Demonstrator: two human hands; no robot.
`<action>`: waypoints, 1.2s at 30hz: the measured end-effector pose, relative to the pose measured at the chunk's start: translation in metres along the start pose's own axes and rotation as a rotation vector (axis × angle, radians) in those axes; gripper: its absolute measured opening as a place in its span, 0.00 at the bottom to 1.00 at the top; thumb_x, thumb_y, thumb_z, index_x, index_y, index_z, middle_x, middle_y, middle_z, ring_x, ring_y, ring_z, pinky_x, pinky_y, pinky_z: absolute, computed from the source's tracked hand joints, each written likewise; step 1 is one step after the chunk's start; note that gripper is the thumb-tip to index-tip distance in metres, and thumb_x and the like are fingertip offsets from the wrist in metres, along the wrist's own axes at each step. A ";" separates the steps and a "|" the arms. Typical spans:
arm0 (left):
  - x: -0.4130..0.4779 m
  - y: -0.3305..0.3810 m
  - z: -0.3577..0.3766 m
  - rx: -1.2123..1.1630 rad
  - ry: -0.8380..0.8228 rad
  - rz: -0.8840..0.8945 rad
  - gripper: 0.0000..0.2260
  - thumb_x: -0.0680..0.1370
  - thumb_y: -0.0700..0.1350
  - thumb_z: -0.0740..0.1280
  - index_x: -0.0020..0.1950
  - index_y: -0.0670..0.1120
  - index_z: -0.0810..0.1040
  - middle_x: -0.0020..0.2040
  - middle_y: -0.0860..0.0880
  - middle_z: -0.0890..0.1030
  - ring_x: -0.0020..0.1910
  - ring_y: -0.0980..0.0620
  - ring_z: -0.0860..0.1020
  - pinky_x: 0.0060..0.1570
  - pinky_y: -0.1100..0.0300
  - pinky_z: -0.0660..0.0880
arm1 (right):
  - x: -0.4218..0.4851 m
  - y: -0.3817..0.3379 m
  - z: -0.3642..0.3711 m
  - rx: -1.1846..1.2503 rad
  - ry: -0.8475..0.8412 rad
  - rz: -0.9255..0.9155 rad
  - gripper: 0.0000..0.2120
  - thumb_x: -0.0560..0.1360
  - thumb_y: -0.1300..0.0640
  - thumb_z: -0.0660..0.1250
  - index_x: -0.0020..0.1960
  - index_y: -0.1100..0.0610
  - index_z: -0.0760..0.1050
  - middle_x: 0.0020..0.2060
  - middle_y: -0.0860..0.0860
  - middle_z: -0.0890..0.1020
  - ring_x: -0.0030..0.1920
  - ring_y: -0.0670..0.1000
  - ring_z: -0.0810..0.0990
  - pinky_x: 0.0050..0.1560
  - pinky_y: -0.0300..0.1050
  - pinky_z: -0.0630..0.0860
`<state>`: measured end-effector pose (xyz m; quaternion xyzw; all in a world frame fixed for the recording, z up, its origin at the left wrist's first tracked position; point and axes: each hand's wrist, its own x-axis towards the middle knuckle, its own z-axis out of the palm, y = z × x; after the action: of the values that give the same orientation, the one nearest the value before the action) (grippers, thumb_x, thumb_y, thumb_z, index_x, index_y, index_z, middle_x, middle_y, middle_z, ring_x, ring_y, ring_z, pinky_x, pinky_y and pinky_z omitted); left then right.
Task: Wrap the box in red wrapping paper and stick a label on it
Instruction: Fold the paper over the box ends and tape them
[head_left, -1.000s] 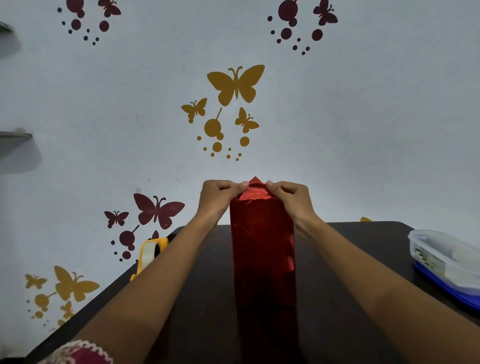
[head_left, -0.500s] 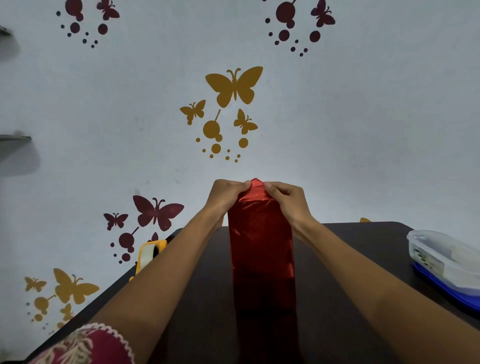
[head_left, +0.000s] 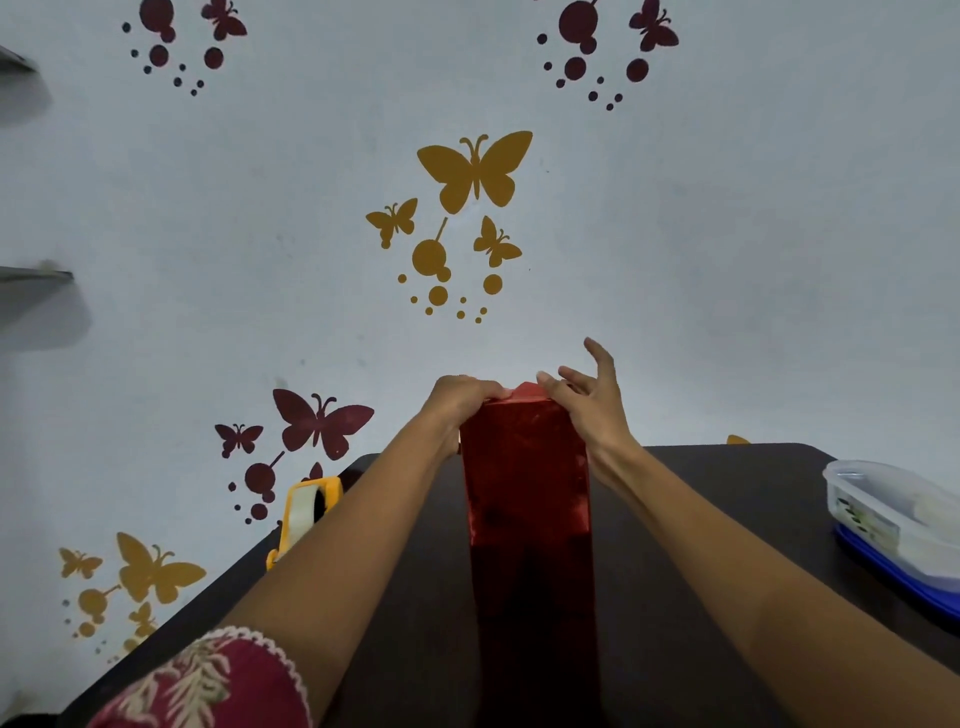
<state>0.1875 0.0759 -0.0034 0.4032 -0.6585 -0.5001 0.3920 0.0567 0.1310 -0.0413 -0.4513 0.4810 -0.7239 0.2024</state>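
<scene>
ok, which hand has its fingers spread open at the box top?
The right hand: fingers fan upward. The left hand curls over the top edge of the box.

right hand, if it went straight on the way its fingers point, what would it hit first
Probably the wall. The right hand has its fingers pointing up and away, past the top of the wrapped box, with nothing visible between; depth is unclear.
</scene>
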 end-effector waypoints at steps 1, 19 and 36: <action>-0.001 0.003 -0.002 -0.004 -0.005 -0.061 0.08 0.72 0.41 0.72 0.48 0.41 0.77 0.39 0.46 0.78 0.35 0.51 0.77 0.33 0.58 0.75 | 0.002 -0.001 -0.002 -0.014 0.000 0.035 0.33 0.74 0.53 0.69 0.74 0.51 0.57 0.66 0.55 0.70 0.65 0.55 0.71 0.65 0.49 0.69; 0.008 0.002 0.002 -0.154 0.010 -0.093 0.19 0.68 0.38 0.75 0.57 0.37 0.77 0.45 0.42 0.81 0.37 0.48 0.81 0.32 0.59 0.79 | 0.031 -0.028 -0.002 -0.127 -0.055 0.480 0.17 0.65 0.64 0.77 0.51 0.66 0.75 0.35 0.56 0.78 0.25 0.50 0.78 0.16 0.33 0.68; 0.007 0.000 0.004 -0.199 0.056 -0.096 0.15 0.69 0.37 0.74 0.54 0.37 0.78 0.49 0.41 0.81 0.46 0.45 0.81 0.45 0.55 0.79 | 0.048 -0.015 -0.001 -0.054 -0.079 0.536 0.20 0.64 0.67 0.76 0.55 0.66 0.77 0.38 0.57 0.80 0.20 0.49 0.78 0.19 0.36 0.72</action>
<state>0.1812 0.0706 -0.0038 0.4070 -0.5742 -0.5698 0.4242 0.0336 0.1034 -0.0065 -0.3409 0.5942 -0.6133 0.3931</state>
